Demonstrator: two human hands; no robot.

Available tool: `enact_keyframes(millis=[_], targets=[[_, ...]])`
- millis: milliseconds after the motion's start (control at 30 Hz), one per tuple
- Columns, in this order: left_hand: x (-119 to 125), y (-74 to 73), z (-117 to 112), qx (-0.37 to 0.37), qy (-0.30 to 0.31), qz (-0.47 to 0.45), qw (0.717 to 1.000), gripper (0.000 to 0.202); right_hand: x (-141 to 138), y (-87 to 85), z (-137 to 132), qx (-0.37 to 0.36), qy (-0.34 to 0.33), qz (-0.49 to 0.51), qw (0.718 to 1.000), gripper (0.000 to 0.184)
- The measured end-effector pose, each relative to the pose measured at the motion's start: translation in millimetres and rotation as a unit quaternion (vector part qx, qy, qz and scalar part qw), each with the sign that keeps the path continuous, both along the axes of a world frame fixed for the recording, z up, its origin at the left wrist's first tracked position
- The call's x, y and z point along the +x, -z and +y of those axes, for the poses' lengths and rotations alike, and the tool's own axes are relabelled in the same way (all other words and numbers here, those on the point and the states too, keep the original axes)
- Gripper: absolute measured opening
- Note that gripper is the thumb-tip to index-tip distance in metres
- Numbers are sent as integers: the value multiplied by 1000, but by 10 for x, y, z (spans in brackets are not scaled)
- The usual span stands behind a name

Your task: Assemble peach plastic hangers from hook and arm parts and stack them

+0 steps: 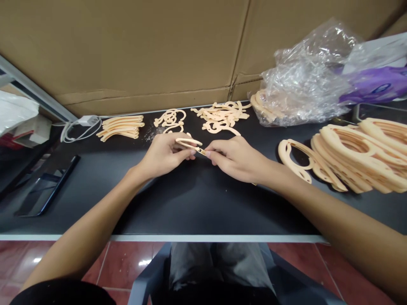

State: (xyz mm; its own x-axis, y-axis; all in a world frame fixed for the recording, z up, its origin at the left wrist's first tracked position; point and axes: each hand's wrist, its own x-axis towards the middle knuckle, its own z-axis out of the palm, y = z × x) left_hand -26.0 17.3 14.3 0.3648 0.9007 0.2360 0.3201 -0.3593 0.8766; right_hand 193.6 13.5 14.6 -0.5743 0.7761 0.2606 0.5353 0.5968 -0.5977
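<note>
Over the middle of the dark table, my left hand (165, 154) is closed on a cream ring-shaped piece (187, 142), its thumb pressed along the lower part. My right hand (235, 159) pinches the slim end of a cream part (202, 151) that meets the ring between the two hands. Whether these are one piece or two joined ones, I cannot tell. A small pale tip shows below my right palm. Just beyond my hands lie a few loose curved rings (171, 118) and a heap of curved cream parts (222, 114).
A row of slim cream strips (122, 127) lies at the back left, near a white cable (79, 127). A dark phone (47, 186) rests on the left. Stacked cream frames (349, 156) fill the right, with clear plastic bags (305, 80) and a purple packet (378, 84) behind.
</note>
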Motion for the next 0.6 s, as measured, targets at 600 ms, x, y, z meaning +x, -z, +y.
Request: enact_keyframes(millis=[600], targets=[[12, -29, -39, 52, 39, 26, 998, 8, 57, -96, -19, -42, -1, -96, 995, 30]])
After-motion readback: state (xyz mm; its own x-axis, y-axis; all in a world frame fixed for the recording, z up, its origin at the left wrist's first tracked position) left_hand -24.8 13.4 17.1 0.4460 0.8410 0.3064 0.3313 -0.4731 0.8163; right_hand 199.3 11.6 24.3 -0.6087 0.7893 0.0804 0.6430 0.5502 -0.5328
